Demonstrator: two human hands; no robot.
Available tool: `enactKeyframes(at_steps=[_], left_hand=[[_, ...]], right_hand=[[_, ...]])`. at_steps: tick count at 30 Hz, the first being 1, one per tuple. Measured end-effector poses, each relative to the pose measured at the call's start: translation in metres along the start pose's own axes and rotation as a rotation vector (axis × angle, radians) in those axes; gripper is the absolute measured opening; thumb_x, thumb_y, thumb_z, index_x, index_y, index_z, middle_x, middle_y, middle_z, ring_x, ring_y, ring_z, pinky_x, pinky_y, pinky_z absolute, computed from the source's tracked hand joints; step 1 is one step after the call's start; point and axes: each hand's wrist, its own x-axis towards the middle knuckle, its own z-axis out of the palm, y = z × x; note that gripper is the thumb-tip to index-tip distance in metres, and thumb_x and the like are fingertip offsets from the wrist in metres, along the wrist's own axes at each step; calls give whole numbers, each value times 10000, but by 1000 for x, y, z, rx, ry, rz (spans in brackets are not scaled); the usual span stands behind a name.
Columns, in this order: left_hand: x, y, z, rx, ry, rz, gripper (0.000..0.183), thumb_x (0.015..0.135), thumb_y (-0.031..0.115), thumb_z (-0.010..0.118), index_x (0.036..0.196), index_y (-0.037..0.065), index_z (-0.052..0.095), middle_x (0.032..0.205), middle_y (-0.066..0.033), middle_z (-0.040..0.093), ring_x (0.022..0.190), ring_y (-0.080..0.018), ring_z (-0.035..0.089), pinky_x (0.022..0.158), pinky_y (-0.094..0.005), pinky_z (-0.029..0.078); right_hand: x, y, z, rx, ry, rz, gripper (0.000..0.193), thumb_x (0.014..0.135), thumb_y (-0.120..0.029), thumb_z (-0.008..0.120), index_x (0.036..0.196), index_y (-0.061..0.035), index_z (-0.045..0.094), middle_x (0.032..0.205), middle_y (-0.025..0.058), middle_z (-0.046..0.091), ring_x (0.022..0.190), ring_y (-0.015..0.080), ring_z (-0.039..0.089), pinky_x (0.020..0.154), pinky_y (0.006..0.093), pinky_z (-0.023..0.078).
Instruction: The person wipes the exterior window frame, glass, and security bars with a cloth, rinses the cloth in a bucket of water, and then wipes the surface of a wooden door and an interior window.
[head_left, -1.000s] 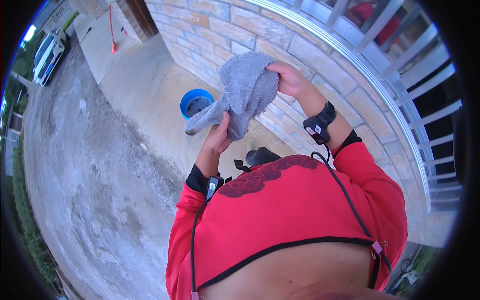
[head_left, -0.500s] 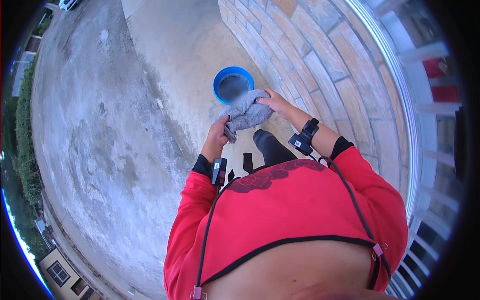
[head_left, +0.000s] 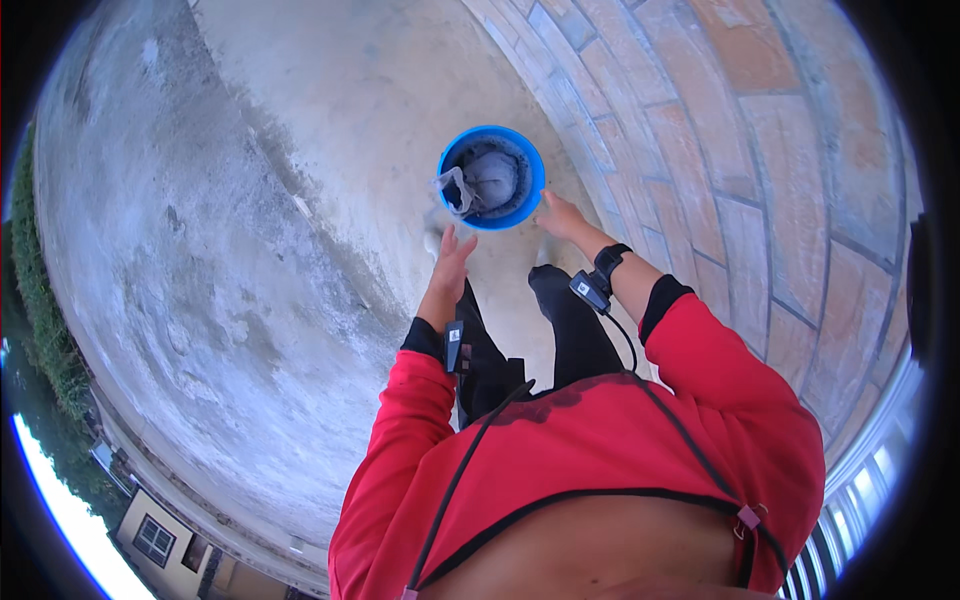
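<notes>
A round blue basin (head_left: 537,178) stands on the concrete ahead of me, with dark, foamy water in it. In it lies a wet grey cloth (head_left: 492,178), bulging up in the middle, and one end of it sticks up by the basin's left rim. My left hand (head_left: 452,258) is just below the basin's near left side, fingers spread, holding nothing. By the near right rim is my right hand (head_left: 562,215), its fingers extended and no cloth in it; whether they touch the rim I cannot tell.
A stone-tiled wall (head_left: 690,150) curves along the right. Concrete ground (head_left: 200,270) spreads to the left, with a green hedge (head_left: 45,290) at its far edge. My dark-clad legs (head_left: 575,320) are close below the basin.
The grey cloth has left both hands and now sits in the basin. My hands have moved apart and opened. The view has shifted, showing more of the wall and my legs.
</notes>
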Motion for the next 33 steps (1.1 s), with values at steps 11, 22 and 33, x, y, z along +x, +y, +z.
enactKeyframes(at_steps=[11,22,33], left_hand=[[153,-21,-36,-173,-136,-175,646,840,297,510,1354,182,137,1346,-82,243,1185,-240,296,948,-409,219],[233,-58,-3,-455,-85,-298,624,832,518,409,1312,154,246,1340,-101,273,1230,-303,254,954,-518,227],[232,-68,22,-537,-116,-200,395,885,235,435,1242,83,361,1208,-77,446,1114,-223,422,919,-392,340]], right_hand=[[204,12,105,-249,294,-79,522,766,-271,551,1251,-214,366,1340,130,276,1131,387,373,925,422,344],[172,0,117,527,190,-190,617,647,-324,698,1099,36,481,1025,213,529,934,322,538,797,324,425],[234,21,115,85,339,38,370,798,-323,507,1126,-150,495,1019,155,527,945,342,524,778,393,434]])
